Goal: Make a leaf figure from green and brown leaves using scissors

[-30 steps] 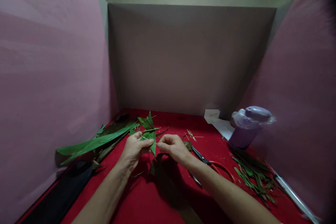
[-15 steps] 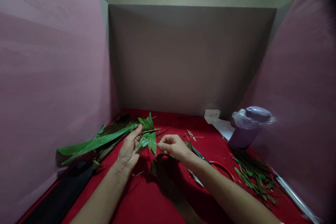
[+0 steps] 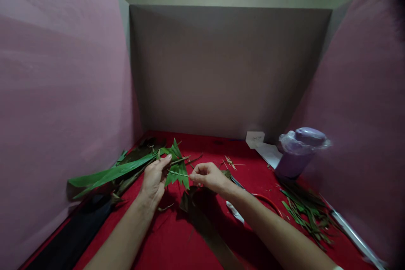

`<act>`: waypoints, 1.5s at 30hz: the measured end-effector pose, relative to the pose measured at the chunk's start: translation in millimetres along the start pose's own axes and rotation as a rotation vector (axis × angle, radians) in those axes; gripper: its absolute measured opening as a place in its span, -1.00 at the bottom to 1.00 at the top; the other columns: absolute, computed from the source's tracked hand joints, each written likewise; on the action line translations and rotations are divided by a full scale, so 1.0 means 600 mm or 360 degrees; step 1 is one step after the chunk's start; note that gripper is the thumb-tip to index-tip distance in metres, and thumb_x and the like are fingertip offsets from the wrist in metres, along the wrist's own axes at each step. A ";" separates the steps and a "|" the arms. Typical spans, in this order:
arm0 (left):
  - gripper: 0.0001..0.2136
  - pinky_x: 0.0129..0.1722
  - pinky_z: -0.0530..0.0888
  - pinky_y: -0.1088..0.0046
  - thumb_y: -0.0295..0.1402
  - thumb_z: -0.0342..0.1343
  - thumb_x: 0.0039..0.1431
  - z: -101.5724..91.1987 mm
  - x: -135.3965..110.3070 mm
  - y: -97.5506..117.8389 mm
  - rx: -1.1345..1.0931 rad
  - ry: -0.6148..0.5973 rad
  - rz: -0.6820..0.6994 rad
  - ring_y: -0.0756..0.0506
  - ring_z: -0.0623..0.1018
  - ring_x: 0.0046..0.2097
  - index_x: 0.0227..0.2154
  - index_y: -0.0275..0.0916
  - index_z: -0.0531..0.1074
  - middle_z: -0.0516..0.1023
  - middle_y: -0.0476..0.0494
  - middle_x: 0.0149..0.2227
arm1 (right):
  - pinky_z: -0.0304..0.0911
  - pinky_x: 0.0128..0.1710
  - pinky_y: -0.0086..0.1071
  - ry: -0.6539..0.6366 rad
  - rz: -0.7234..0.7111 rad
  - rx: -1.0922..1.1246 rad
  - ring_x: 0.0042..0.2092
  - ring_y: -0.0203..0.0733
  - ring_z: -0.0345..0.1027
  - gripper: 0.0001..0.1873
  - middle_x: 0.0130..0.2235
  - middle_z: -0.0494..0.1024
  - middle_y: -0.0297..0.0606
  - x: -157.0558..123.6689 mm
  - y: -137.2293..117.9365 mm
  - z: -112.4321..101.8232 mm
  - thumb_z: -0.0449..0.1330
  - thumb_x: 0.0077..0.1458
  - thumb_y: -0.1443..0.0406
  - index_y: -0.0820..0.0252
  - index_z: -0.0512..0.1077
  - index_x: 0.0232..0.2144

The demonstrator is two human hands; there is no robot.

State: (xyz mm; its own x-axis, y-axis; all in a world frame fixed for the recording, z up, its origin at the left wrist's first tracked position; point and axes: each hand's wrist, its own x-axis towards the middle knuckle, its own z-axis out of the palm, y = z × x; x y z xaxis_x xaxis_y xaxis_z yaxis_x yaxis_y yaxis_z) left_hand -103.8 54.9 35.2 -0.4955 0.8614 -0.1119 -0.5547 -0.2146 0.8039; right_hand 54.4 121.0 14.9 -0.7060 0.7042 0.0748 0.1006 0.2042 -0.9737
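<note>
My left hand [image 3: 155,177] is closed on a cut green leaf [image 3: 176,177] with pointed, jagged ends, its thumb pressed along the top. A thin brown stem [image 3: 180,160] crosses the leaf and sticks out to the right of the thumb. My right hand [image 3: 207,176] pinches the end of a thin pale strand [image 3: 179,173] that stretches over the leaf's lower part. The strand's other end is hidden at my left fingers. Beneath my right forearm lie red-handled scissors [image 3: 268,201], partly covered.
Long green leaves [image 3: 110,176] lie left, beside a dark object [image 3: 72,236]. Toothpick-like sticks [image 3: 232,163] and white papers [image 3: 268,154] are farther back. A purple plastic-wrapped container [image 3: 294,156] stands right, near leaf scraps [image 3: 306,215]. A brown dry leaf [image 3: 209,232] lies in front.
The leaf has turned and tilted in my left hand, and its stem now slants up to the right. My right hand keeps its pinch on the strand at nearly the same spot.
</note>
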 end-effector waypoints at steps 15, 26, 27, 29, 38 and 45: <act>-0.92 -0.59 0.42 0.56 -0.53 0.25 -0.20 0.004 -0.005 0.002 0.0021 0.0050 -0.0007 0.04 0.46 -0.60 -0.60 -0.36 0.44 0.51 -0.03 -0.64 | -0.02 -0.56 -0.50 -0.0004 0.0004 -0.0037 -0.58 -0.39 0.11 -0.77 -0.63 0.34 -0.41 0.004 0.013 0.001 0.20 -0.08 0.21 0.24 0.34 -0.62; -0.94 -0.55 0.45 0.60 -0.53 0.21 -0.10 0.005 -0.007 0.003 0.0021 -0.0010 -0.0013 0.04 0.50 -0.53 -0.51 -0.34 0.43 0.52 -0.03 -0.55 | 0.01 -0.58 -0.50 0.0118 0.0048 0.0064 -0.59 -0.40 0.12 -0.77 -0.62 0.36 -0.39 -0.002 -0.010 -0.001 0.22 -0.13 0.20 0.24 0.34 -0.62; -0.93 -0.54 0.46 0.59 -0.53 0.21 -0.09 0.006 -0.009 0.004 0.0025 -0.0029 -0.0024 0.04 0.50 -0.52 -0.49 -0.33 0.43 0.53 -0.04 -0.52 | 0.02 -0.58 -0.50 0.0150 0.0045 0.0081 -0.59 -0.40 0.12 -0.77 -0.62 0.36 -0.38 -0.002 -0.013 -0.001 0.22 -0.13 0.20 0.24 0.34 -0.63; -0.94 -0.51 0.49 0.54 -0.51 0.19 -0.05 0.007 -0.011 0.005 0.0045 -0.0052 -0.0062 0.01 0.52 -0.50 -0.46 -0.33 0.43 0.54 -0.08 -0.49 | 0.04 -0.57 -0.49 0.0216 0.0027 0.0113 -0.59 -0.39 0.12 -0.75 -0.62 0.36 -0.38 -0.002 -0.018 -0.002 0.22 -0.14 0.18 0.24 0.33 -0.64; -0.92 -0.48 0.50 0.47 -0.47 0.03 0.12 -0.005 0.000 0.001 0.0147 0.0077 -0.0123 -0.06 0.56 -0.50 -0.45 -0.35 0.35 0.55 -0.24 -0.52 | 0.04 -0.60 -0.49 0.0602 -0.0011 0.0103 -0.61 -0.39 0.12 -0.69 -0.67 0.29 -0.44 0.017 -0.008 -0.025 0.22 -0.12 0.11 0.23 0.32 -0.62; -0.98 -0.59 0.43 0.54 -0.51 0.07 0.06 -0.003 -0.006 0.006 0.0184 0.0099 -0.0107 -0.01 0.52 -0.58 -0.45 -0.33 0.36 0.54 -0.17 -0.54 | 0.31 -0.36 -0.36 0.0877 0.0095 -0.0137 -0.34 -0.29 0.36 -0.80 -0.30 0.44 -0.29 0.094 0.010 -0.065 0.11 0.15 0.24 0.31 0.38 -0.28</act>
State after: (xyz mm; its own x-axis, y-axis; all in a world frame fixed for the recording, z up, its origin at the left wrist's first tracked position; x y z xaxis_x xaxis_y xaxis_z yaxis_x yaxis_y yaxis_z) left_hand -105.3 50.4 37.2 -0.5021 0.8412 -0.2008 -0.5089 -0.0996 0.8550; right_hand 42.8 188.6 21.5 -0.2291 0.9627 0.1440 0.2022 0.1917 -0.9604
